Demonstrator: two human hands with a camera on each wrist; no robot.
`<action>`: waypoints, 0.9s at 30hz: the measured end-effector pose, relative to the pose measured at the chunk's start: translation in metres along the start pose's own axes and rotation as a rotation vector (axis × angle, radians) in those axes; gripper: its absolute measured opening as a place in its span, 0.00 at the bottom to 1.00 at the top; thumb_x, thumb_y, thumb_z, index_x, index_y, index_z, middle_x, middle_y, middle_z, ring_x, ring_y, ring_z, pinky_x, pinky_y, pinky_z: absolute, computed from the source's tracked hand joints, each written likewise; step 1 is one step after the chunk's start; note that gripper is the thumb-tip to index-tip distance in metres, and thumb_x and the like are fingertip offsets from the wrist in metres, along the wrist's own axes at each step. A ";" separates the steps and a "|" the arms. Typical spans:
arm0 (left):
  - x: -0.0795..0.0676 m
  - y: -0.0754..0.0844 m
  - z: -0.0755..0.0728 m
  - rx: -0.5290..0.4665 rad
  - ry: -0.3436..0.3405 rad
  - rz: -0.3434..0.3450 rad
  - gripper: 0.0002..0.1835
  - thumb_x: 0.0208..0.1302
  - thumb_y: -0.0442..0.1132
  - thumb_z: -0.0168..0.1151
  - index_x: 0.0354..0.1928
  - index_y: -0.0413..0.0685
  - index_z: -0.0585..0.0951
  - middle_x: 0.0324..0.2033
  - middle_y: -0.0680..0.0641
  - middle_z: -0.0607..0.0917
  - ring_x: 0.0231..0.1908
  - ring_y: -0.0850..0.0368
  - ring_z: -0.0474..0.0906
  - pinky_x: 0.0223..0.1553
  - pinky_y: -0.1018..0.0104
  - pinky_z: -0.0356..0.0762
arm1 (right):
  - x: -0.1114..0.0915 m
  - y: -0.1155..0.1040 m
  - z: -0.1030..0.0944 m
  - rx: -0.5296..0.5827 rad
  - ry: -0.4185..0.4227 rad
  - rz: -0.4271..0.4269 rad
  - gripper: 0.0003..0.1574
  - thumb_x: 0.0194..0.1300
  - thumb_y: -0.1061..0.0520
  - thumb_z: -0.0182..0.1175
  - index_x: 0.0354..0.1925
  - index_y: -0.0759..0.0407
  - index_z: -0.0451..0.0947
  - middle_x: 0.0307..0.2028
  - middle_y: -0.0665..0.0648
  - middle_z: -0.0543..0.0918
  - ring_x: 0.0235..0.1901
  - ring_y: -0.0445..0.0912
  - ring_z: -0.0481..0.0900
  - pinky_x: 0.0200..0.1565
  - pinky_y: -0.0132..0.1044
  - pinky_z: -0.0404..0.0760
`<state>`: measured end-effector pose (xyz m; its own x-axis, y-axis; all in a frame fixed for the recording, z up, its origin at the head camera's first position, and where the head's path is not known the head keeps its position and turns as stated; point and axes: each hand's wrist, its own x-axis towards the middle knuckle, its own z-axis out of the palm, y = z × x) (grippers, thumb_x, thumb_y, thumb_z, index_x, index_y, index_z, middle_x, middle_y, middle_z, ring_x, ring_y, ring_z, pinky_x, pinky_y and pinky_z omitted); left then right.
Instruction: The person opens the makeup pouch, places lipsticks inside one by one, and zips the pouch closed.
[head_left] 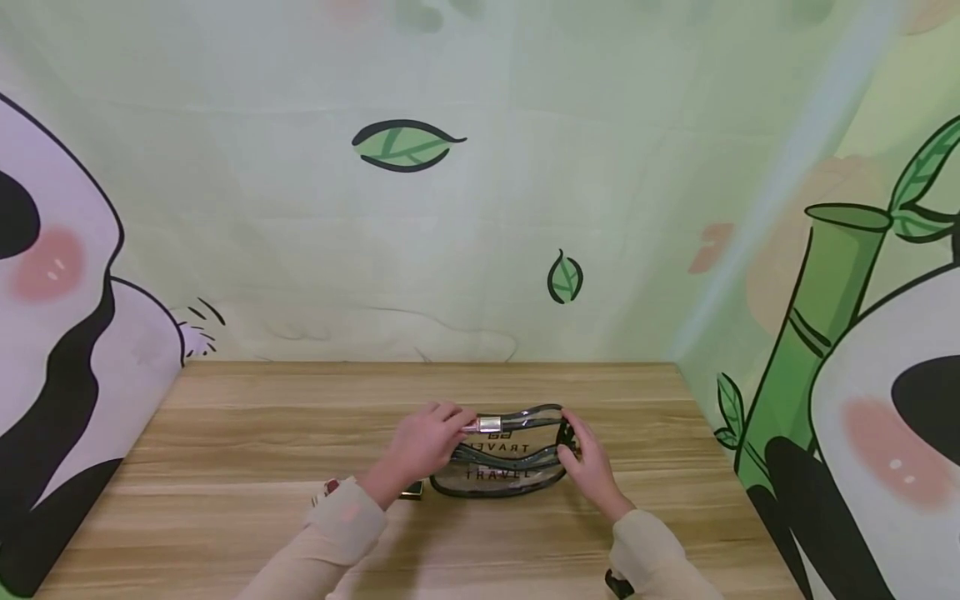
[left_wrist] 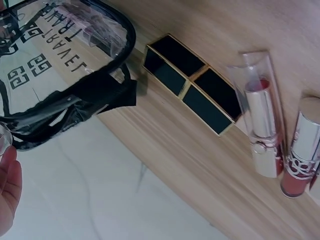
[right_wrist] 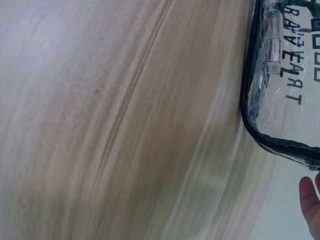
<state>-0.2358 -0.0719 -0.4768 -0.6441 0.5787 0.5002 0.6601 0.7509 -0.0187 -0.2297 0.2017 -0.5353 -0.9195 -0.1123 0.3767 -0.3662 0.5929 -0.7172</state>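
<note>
Head view: left hand (head_left: 426,442) pinches a short, shiny pink-and-silver cylindrical tube (head_left: 489,425) by its left end. Tube sits just right of the fingertips, long axis left-right, roughly parallel to the mouth of a transparent plastic pouch with black trim and TRAVEL lettering (head_left: 480,493). Left hand is nearer the tube; right hand (head_left: 592,467) grips the pouch's right end, fingers far side, thumb near side. Key relation, my read: tube height vs mouth. Tube overlaps the far rim in this view; can't tell if it's above or within.

Left wrist view adds what the left forearm mostly covers from the head: black, gold-edged rectangular case (left_wrist: 189,82), white lipstick in a clear plastic cap (left_wrist: 261,112), and silver cylindrical tube with a rosy base (left_wrist: 302,145), all lying on the wood-grain table (left_wrist: 200,155) beside the pouch.

Right wrist view shows a clear-and-silver cylinder (right_wrist: 273,42) through the pouch wall; looks to be inside. Left hand out of that frame.
</note>
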 end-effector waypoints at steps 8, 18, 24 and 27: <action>0.004 0.008 0.001 -0.003 -0.020 0.023 0.14 0.55 0.43 0.60 0.45 0.56 0.77 0.38 0.53 0.81 0.36 0.57 0.78 0.34 0.67 0.78 | 0.000 -0.001 0.000 0.012 0.004 -0.009 0.34 0.53 0.64 0.51 0.60 0.65 0.61 0.58 0.68 0.67 0.55 0.62 0.67 0.43 0.54 0.74; 0.009 0.017 0.007 0.009 -0.077 0.024 0.14 0.57 0.42 0.58 0.47 0.56 0.76 0.38 0.53 0.80 0.37 0.58 0.77 0.33 0.69 0.78 | 0.000 -0.001 0.000 0.001 0.008 -0.008 0.34 0.53 0.63 0.51 0.60 0.65 0.61 0.58 0.67 0.67 0.55 0.61 0.67 0.43 0.53 0.75; 0.011 0.022 0.011 0.025 -0.054 0.048 0.14 0.56 0.43 0.59 0.45 0.56 0.77 0.34 0.54 0.79 0.35 0.60 0.76 0.27 0.72 0.76 | 0.000 -0.001 0.000 -0.003 0.017 -0.013 0.34 0.52 0.64 0.51 0.60 0.65 0.61 0.58 0.68 0.67 0.53 0.61 0.68 0.40 0.48 0.76; 0.012 0.024 0.013 0.026 -0.056 0.042 0.13 0.56 0.43 0.59 0.45 0.56 0.77 0.34 0.54 0.79 0.35 0.60 0.76 0.27 0.72 0.76 | 0.000 -0.001 0.000 0.000 0.015 -0.003 0.34 0.52 0.64 0.51 0.60 0.64 0.62 0.58 0.67 0.67 0.53 0.60 0.69 0.39 0.44 0.76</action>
<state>-0.2331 -0.0426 -0.4824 -0.6369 0.6266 0.4491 0.6774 0.7330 -0.0621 -0.2298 0.2012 -0.5344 -0.9162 -0.1018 0.3877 -0.3688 0.5929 -0.7159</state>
